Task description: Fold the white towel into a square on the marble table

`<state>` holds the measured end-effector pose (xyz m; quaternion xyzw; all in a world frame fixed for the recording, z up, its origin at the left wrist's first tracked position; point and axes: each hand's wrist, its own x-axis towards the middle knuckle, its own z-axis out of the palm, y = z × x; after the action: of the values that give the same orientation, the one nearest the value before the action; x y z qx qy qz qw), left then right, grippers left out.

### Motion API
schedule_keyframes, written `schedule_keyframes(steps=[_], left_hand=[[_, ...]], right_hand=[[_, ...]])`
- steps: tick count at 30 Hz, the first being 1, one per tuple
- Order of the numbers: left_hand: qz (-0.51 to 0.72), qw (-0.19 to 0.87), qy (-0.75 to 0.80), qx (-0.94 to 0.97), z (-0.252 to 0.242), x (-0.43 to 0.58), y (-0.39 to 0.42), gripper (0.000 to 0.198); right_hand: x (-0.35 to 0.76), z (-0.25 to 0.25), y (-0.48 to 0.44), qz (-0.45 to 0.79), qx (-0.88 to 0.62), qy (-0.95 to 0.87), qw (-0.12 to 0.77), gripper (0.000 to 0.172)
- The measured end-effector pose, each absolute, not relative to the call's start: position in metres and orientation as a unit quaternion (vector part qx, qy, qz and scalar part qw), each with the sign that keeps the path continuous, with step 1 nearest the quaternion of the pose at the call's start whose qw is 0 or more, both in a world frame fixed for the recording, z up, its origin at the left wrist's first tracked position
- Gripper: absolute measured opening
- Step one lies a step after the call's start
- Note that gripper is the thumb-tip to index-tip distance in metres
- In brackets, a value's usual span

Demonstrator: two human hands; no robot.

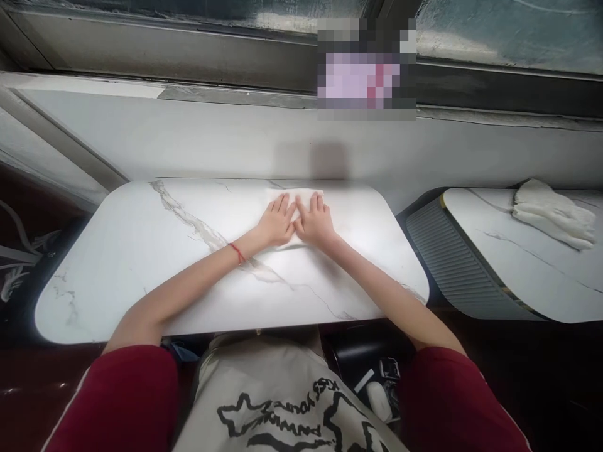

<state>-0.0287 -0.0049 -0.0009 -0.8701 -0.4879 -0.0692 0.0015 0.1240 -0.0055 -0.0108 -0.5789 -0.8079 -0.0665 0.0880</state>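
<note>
A white cloth lies flat on a white marble-patterned table, near its far edge. Both of my hands rest on top of it, side by side, and cover most of it. My left hand has its fingers stretched out and pointing away from me; a red string bracelet circles that wrist. My right hand also lies flat with fingers extended, its thumb side close against the left hand. A strip of the cloth shows beyond the fingertips and another below the palms.
To the right stands a second marble-patterned table with ribbed grey sides, and a crumpled white cloth lies on it. A white wall panel and window frames rise behind the table. Below the near edge, small items sit beside a white rounded object.
</note>
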Motion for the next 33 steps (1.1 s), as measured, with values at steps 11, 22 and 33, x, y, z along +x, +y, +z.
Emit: schedule_keyframes(steps=[11, 22, 33], left_hand=[[0.005, 0.037, -0.438, -0.898, 0.017, -0.059, -0.168, 0.065], [-0.105, 0.014, -0.471, -0.876, -0.006, -0.090, -0.076, 0.063], [-0.084, 0.001, -0.551, -0.830, -0.005, -0.122, 0.005, 0.061]], right_hand=[[0.103, -0.003, -0.175, -0.037, -0.538, -0.842, 0.012, 0.076], [0.074, 0.006, -0.076, -0.072, -0.538, -0.840, -0.005, 0.070], [0.035, 0.000, 0.009, -0.075, -0.529, -0.845, 0.037, 0.065]])
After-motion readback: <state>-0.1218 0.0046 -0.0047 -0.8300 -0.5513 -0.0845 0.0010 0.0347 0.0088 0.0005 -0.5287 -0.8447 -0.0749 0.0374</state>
